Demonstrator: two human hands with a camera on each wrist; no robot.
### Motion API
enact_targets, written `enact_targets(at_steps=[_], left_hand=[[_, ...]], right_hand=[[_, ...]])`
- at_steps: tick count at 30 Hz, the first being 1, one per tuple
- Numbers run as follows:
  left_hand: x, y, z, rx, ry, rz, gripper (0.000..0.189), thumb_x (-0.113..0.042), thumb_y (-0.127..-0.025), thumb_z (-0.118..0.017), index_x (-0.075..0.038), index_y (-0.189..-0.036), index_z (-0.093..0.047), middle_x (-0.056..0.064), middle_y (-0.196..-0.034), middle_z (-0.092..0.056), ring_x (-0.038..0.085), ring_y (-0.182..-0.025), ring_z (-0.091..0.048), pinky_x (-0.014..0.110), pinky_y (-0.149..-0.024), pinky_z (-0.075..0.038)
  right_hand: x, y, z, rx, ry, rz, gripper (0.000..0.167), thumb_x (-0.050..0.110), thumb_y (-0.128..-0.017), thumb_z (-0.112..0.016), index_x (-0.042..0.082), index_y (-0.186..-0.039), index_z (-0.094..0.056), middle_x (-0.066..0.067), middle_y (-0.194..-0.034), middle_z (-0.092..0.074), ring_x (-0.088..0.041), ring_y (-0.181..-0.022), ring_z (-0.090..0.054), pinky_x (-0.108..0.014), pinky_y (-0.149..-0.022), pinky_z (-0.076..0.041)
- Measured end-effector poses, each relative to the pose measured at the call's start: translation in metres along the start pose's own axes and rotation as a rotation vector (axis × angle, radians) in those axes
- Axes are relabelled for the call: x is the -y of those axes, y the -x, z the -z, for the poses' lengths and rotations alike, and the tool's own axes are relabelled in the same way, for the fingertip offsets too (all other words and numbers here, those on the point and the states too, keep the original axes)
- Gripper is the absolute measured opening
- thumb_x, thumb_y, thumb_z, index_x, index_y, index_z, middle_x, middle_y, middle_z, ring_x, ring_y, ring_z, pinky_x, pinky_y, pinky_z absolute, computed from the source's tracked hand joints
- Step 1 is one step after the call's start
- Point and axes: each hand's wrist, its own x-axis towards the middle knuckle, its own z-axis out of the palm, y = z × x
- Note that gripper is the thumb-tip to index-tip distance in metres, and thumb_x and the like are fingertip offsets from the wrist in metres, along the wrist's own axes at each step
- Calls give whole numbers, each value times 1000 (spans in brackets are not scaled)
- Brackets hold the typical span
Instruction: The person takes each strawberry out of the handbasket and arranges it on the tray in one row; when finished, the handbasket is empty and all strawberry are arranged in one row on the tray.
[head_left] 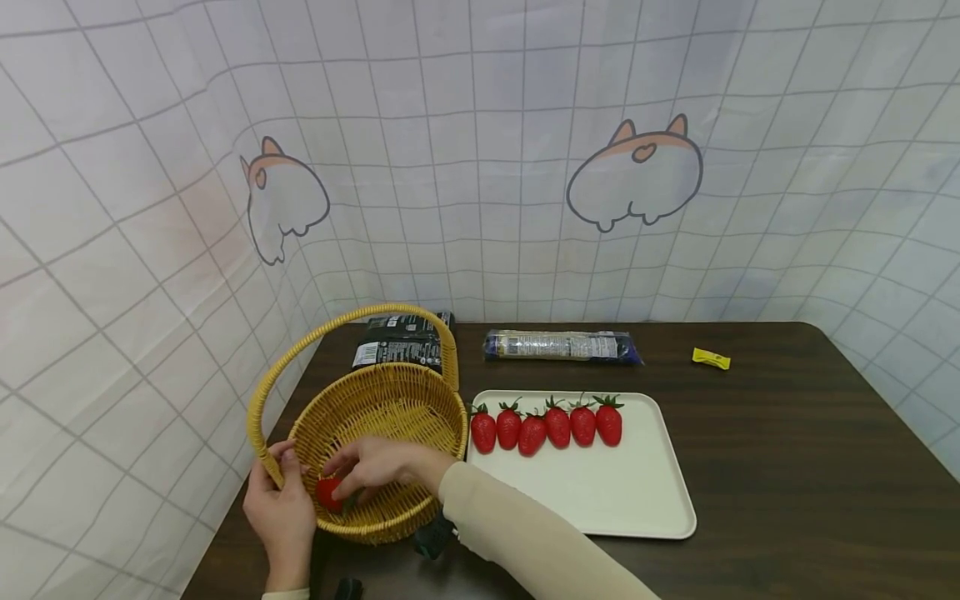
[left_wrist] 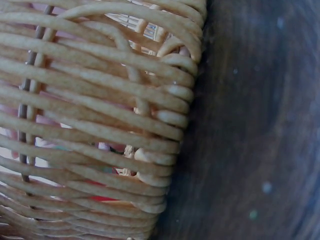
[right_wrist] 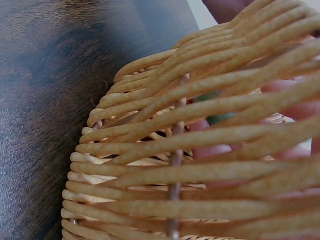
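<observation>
A yellow wicker basket (head_left: 408, 387) with a tall arched handle stands left of the tray. At its left side my left hand (head_left: 283, 510) grips the rim by the handle's foot, thumb on the inner side. My right hand (head_left: 384, 465) reaches down inside, thumb and fingers around a red strawberry (head_left: 327, 493) near the left wall. Part of the strawberry is covered by those fingers. The woven wall (left_wrist: 95, 85) fills much of the left wrist view, with a sliver of red behind it. Through the weave in the right wrist view, fingers (right_wrist: 292, 107) and green leaves show.
Several strawberries (head_left: 532, 435) lie in a row along the far left part of a white tray (head_left: 592, 500). Behind are a black package (head_left: 401, 340), a long clear-and-blue packet (head_left: 562, 345) and a small yellow wrapper (head_left: 711, 359). A gridded curtain (head_left: 510, 250) borders the dark table.
</observation>
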Motion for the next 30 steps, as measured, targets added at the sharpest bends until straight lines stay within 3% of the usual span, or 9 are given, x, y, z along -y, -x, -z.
enact_targets(at_steps=[7,16,22,27,30], left_hand=[[1,-1,1,8,11,-3,21,-17,-99,-58,0,-107,-68,5,-79,-61,4,-67,-57,15,-57,-40],[3,-1,1,14,-16,-6,20,-17,-100,-57,-2,-107,-68,12,-79,-61,3,-68,-56,16,-60,-40],[2,-1,2,18,-9,-16,20,-16,-100,-57,-1,-107,-68,8,-78,-60,7,-67,-57,16,-57,-40],[2,-1,2,22,-7,-21,19,-16,-100,-57,-1,-107,-68,6,-78,-61,4,-67,-57,16,-55,-40],[2,-1,1,25,-16,-23,20,-17,-100,-57,-2,-107,-68,0,-78,-61,3,-67,-57,16,-54,-40]], right_hand=[[0,1,-3,47,50,10,38,-3,-87,-68,1,-124,-62,-5,-104,-65,-10,-86,-62,-38,-75,-57],[-1,2,-3,131,207,55,33,-2,-84,-72,4,-117,-69,4,-101,-69,-6,-88,-63,-21,-76,-50],[-2,3,-4,176,228,35,34,-2,-85,-70,4,-118,-68,5,-99,-68,-7,-87,-62,-21,-76,-50],[-2,6,-4,128,177,22,28,-2,-86,-68,3,-114,-69,2,-94,-68,-9,-82,-62,-24,-73,-51],[-3,9,-2,63,215,27,25,-1,-86,-67,3,-110,-70,1,-91,-69,-8,-78,-62,-23,-71,-51]])
